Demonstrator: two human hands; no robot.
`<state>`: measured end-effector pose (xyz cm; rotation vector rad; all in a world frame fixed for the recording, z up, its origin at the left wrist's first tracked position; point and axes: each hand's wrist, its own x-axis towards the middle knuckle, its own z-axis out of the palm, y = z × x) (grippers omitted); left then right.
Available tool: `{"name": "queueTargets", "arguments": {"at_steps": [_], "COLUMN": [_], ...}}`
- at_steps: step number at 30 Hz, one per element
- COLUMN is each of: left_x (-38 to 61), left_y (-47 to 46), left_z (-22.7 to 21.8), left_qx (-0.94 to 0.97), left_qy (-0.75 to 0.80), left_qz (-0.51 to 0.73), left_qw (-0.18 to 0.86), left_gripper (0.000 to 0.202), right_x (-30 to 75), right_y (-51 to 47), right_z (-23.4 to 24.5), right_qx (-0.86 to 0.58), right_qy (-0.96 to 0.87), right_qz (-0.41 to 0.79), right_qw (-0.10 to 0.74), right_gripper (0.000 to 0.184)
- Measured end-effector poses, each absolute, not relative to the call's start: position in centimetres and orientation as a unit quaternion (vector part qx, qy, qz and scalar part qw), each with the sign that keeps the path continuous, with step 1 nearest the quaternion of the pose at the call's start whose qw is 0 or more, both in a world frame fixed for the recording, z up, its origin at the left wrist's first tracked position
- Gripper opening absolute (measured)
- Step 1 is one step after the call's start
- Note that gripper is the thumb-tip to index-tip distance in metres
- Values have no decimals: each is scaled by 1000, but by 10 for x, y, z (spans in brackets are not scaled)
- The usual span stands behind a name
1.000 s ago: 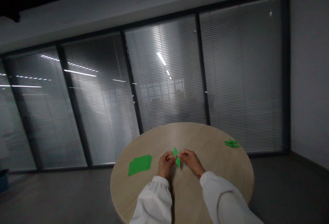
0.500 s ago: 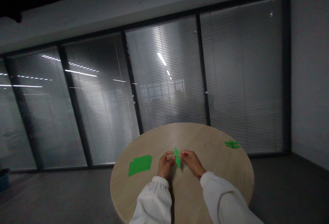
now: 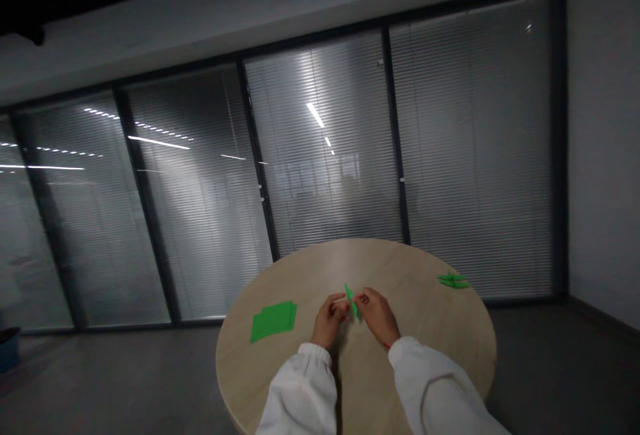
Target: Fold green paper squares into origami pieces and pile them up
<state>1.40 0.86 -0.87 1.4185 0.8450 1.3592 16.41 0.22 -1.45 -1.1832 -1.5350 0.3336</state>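
Observation:
A small folded piece of green paper (image 3: pixel 351 301) is held up above the middle of the round table, seen nearly edge-on. My left hand (image 3: pixel 329 320) pinches it from the left, thumb and fingers at its side. From the right, my right hand (image 3: pixel 376 315) grips its other side with bent fingers. Both hands hide part of the paper, so its exact fold cannot be made out. Left of my hands lies a loose stack of flat green paper sheets (image 3: pixel 274 319). Several narrow folded green paper pieces (image 3: pixel 453 281) rest near the table's right edge.
The round wooden table (image 3: pixel 280 382) has a light top and a curved edge. Behind it stands a glass partition with blinds (image 3: pixel 325 202) and dark frames. A blue bin (image 3: pixel 9 350) sits on the floor at far left.
My left hand has shifted slightly right, closer to my right hand. The held paper has moved a little right and turned more edge-on. The stack and folded pieces stay put.

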Motion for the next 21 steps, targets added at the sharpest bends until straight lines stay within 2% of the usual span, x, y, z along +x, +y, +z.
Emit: {"name": "queueTargets", "arguments": {"at_steps": [2, 8, 15, 21], "left_x": [17, 14, 6, 5], "left_y": [6, 10, 14, 12], "left_z": [-5, -3, -8, -6], "left_qx": [571, 546, 536, 566], "left_qy": [338, 343, 391, 421], "left_qz": [558, 584, 606, 591], "left_qw": [498, 492, 439, 391], "left_gripper": [54, 48, 38, 29], "right_x": [162, 159, 156, 156], "right_y": [1, 1, 1, 1], "right_z": [-13, -13, -21, -21], "right_qx": [-463, -374, -355, -359], "right_qy": [-672, -721, -765, -771], "right_qz": [151, 191, 169, 153], "right_qw": [558, 551, 510, 504], "right_gripper": [16, 16, 43, 34]}}
